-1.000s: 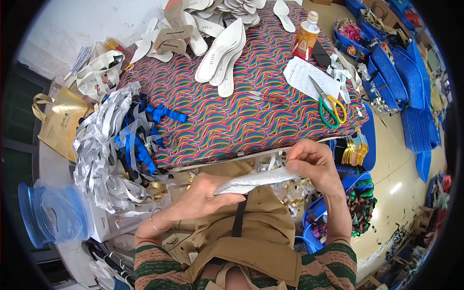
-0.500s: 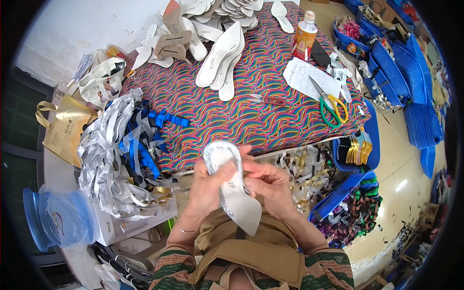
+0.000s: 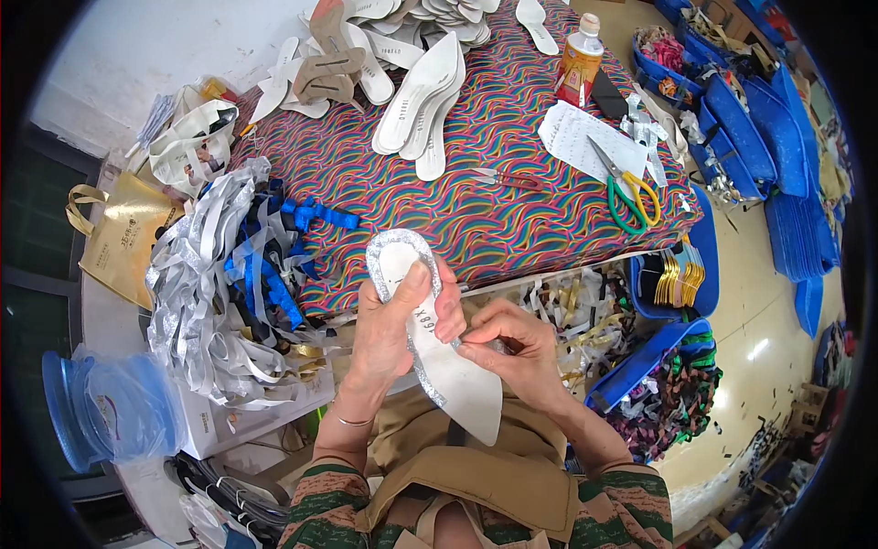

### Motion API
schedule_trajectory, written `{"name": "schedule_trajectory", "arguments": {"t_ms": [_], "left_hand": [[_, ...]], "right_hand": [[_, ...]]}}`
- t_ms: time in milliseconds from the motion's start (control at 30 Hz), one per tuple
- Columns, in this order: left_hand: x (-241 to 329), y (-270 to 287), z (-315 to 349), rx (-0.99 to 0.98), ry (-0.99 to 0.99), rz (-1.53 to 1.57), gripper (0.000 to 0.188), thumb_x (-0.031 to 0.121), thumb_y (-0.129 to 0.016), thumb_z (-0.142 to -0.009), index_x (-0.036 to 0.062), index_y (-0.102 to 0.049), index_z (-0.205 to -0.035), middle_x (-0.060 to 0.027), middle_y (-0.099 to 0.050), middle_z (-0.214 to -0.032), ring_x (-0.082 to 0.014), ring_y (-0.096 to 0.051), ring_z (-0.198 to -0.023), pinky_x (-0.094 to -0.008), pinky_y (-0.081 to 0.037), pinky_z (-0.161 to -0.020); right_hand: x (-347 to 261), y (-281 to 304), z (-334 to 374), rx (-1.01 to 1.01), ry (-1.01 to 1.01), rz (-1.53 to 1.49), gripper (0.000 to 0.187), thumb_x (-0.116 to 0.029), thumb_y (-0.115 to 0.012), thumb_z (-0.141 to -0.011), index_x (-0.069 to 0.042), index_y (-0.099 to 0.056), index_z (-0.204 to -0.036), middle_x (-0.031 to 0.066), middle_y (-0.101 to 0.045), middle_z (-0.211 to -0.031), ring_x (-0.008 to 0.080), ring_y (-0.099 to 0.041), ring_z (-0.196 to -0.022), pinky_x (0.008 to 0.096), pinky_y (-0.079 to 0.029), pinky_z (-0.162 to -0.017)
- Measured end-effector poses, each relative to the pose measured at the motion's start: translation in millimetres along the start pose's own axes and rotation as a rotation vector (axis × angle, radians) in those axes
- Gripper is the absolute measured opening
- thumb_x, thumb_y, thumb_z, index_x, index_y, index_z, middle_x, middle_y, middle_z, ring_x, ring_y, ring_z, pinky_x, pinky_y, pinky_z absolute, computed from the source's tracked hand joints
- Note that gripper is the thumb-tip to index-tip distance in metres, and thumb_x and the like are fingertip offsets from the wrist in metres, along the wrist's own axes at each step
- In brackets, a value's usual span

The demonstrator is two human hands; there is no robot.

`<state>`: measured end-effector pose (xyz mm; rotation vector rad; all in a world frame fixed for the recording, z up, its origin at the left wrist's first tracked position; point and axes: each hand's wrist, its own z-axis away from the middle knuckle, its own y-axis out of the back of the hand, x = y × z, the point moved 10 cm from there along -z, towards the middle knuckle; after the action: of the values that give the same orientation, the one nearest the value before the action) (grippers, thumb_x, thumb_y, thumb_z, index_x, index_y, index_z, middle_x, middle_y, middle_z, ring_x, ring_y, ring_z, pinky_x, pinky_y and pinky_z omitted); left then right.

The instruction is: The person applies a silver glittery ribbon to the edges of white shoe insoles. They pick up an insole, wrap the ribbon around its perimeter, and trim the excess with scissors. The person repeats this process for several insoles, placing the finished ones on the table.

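A white shoe insole (image 3: pixel 453 377) is held over my lap, its rounded heel end up and its pointed toe down toward me. Silver glittery trim (image 3: pixel 388 245) runs round the heel and down the left side. My left hand (image 3: pixel 389 334) grips the insole from the left, thumb on the face and fingertips curled at its right edge. At that same edge, my right hand (image 3: pixel 517 348) pinches with thumb and forefinger; whether a bit of trim lies between them is hard to see.
Stacked insoles (image 3: pixel 422 96), a small red-handled cutter (image 3: pixel 506 179), scissors (image 3: pixel 631 188), paper (image 3: pixel 585 137) and a bottle (image 3: pixel 580 62) lie on the patterned table. Silver strips (image 3: pixel 197 302) hang at left. Blue bins (image 3: pixel 663 366) with scraps stand at right.
The insole has turned slightly and its heel end has risen up and left, showing more of its face. My left fingers now curl over its right edge; my right hand has shifted slightly lower.
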<state>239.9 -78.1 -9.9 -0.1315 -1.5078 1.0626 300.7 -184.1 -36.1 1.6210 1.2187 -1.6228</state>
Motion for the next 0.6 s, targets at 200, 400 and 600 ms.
{"name": "schedule_trajectory", "arguments": {"t_ms": [200, 400, 600], "left_hand": [[2.8, -4.9, 0.2, -0.031, 0.006, -0.002, 0.028, 0.011, -0.058, -0.093, -0.0038, -0.055, -0.117, -0.0169, -0.066, -0.092, -0.0224, -0.064, -0.071, -0.0336, -0.053, -0.063], [-21.8, 18.7, 16.4, 0.043, 0.040, -0.218, 0.031, 0.004, -0.061, -0.088, -0.0048, -0.059, -0.117, -0.0210, -0.065, -0.114, -0.0242, -0.064, -0.102, -0.0364, -0.053, -0.086], [15.7, 21.9, 18.1, 0.069, -0.096, -0.184, 0.018, -0.003, -0.054, -0.088, -0.0078, -0.061, -0.104, -0.0244, -0.067, -0.105, -0.0350, -0.066, -0.101, -0.0460, -0.055, -0.087]], "right_hand": [[-25.5, -8.3, -7.3, -0.006, 0.244, 0.286, 0.020, 0.008, -0.068, -0.073, -0.001, -0.058, -0.087, 0.0075, -0.062, -0.095, 0.0174, -0.059, -0.086, 0.0293, -0.047, -0.073], [-14.9, -7.6, -28.0, 0.008, 0.207, 0.087, 0.019, 0.010, -0.066, -0.076, 0.002, -0.060, -0.092, 0.0107, -0.057, -0.100, 0.0172, -0.060, -0.093, 0.0263, -0.049, -0.081], [-56.1, -6.9, -31.0, -0.151, 0.235, 0.483, 0.031, 0.006, -0.066, -0.075, -0.003, -0.064, -0.105, 0.0098, -0.058, -0.102, 0.0199, -0.060, -0.094, 0.0260, -0.049, -0.071]]}}
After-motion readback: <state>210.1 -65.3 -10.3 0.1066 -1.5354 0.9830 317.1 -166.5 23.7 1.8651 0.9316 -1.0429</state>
